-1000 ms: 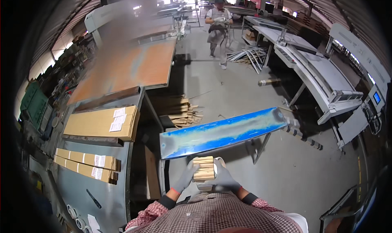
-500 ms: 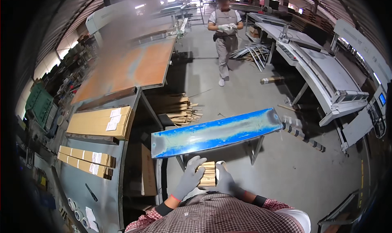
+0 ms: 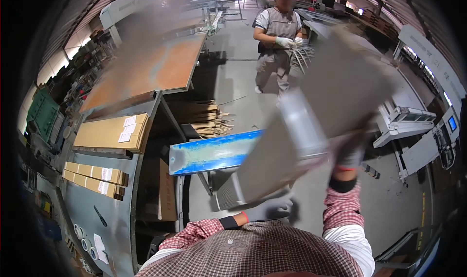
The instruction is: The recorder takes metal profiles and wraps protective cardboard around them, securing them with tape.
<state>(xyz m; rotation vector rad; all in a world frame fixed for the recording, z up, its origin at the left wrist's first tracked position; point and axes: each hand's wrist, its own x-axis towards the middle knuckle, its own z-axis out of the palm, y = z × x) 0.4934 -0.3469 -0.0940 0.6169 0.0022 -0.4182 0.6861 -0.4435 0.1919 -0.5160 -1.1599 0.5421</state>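
Observation:
A long grey-brown bundle point(image 3: 272, 155), smeared by motion, slants across the view from low centre to upper right. Shiny whitish bands cross it near its lower end and around its middle; its exact material is unclear. My left hand point(image 3: 275, 206), in a grey glove, is just below the bundle's lower part with its fingers stretched out. Raised at the bundle's right side is my right hand point(image 3: 349, 153), gloved and blurred, so its fingers cannot be made out. Behind the bundle stands a blue-and-silver narrow bench point(image 3: 214, 153), its right part hidden.
On the left, a metal table point(image 3: 109, 209) carries flat cardboard packs point(image 3: 109, 133), a black knife point(image 3: 100, 216) and tape rolls point(image 3: 85, 244). Thin strips point(image 3: 214, 119) are piled beneath an orange-topped table point(image 3: 146, 73). Ahead stands a gloved co-worker point(image 3: 279, 39); machines line the right.
The bundle, seen end-on between both hands before, has swung up lengthwise to the right. My right hand has risen; my left has shifted right and its fingers have straightened. The co-worker is nearer.

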